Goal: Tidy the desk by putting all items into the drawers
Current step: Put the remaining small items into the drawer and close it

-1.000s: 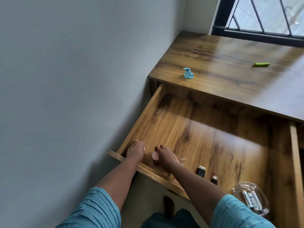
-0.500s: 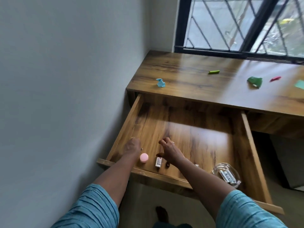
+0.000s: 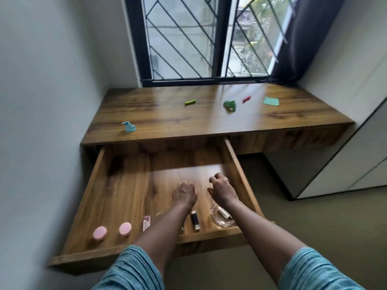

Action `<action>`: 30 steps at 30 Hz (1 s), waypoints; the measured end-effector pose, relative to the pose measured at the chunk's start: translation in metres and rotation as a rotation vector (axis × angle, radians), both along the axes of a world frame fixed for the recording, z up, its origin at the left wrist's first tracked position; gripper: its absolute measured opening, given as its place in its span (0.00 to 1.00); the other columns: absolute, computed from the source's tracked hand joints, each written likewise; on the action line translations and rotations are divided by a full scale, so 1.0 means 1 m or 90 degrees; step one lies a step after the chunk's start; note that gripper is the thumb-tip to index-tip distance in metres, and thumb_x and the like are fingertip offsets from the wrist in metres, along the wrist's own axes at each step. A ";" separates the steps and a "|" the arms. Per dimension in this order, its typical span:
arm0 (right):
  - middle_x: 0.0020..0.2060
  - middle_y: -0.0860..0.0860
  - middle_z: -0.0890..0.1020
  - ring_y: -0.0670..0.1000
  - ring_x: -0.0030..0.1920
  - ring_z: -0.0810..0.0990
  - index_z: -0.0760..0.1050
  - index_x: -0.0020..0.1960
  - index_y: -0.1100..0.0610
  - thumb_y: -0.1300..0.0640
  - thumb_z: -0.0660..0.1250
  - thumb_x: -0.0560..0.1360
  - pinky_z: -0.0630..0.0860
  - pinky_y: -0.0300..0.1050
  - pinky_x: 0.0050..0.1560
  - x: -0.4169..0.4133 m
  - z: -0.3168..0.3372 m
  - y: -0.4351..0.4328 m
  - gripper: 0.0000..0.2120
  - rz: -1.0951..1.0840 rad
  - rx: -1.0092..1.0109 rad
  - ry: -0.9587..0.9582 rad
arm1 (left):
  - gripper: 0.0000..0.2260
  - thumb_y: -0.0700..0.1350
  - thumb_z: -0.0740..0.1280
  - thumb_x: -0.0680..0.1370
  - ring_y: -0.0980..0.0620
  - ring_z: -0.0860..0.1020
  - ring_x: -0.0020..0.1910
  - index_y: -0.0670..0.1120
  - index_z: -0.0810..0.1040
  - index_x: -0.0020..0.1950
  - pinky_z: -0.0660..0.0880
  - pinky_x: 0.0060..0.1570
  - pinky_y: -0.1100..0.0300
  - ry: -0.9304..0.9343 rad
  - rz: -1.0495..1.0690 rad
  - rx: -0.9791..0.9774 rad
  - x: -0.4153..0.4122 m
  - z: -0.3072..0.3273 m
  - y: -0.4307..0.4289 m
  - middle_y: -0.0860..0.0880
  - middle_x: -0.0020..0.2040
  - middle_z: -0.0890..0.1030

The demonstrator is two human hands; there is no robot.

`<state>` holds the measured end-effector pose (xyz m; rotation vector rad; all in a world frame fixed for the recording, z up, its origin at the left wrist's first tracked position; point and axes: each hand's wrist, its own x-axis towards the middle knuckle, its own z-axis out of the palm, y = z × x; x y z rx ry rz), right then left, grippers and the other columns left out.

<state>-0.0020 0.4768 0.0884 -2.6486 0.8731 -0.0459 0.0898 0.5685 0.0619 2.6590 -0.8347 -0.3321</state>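
Lipstick, perhaps, in drawer before desk

Desk: blue figure, green stick, wad, teal sheet.

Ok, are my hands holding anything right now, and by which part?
Right hand holds nothing, fingers loosely curled over the drawer. Left hand: fingers hidden, cannot tell.

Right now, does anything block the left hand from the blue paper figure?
Nothing visible does: between the left hand and the blue paper figure lie only bare drawer floor and the desk's front edge.
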 end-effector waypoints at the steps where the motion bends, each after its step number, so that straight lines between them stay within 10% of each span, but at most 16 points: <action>1: 0.63 0.56 0.70 0.57 0.63 0.72 0.71 0.64 0.59 0.57 0.61 0.79 0.71 0.46 0.61 -0.007 0.001 -0.013 0.15 -0.008 -0.002 0.001 | 0.12 0.48 0.59 0.79 0.46 0.79 0.54 0.47 0.80 0.56 0.76 0.51 0.55 -0.015 -0.014 0.001 -0.006 0.004 -0.013 0.45 0.55 0.81; 30: 0.63 0.56 0.68 0.56 0.64 0.70 0.72 0.62 0.59 0.56 0.62 0.78 0.73 0.47 0.59 -0.136 0.018 -0.340 0.14 -0.053 0.009 -0.041 | 0.13 0.46 0.59 0.80 0.47 0.78 0.57 0.45 0.80 0.58 0.77 0.51 0.55 -0.073 0.058 0.017 -0.120 0.046 -0.339 0.46 0.56 0.81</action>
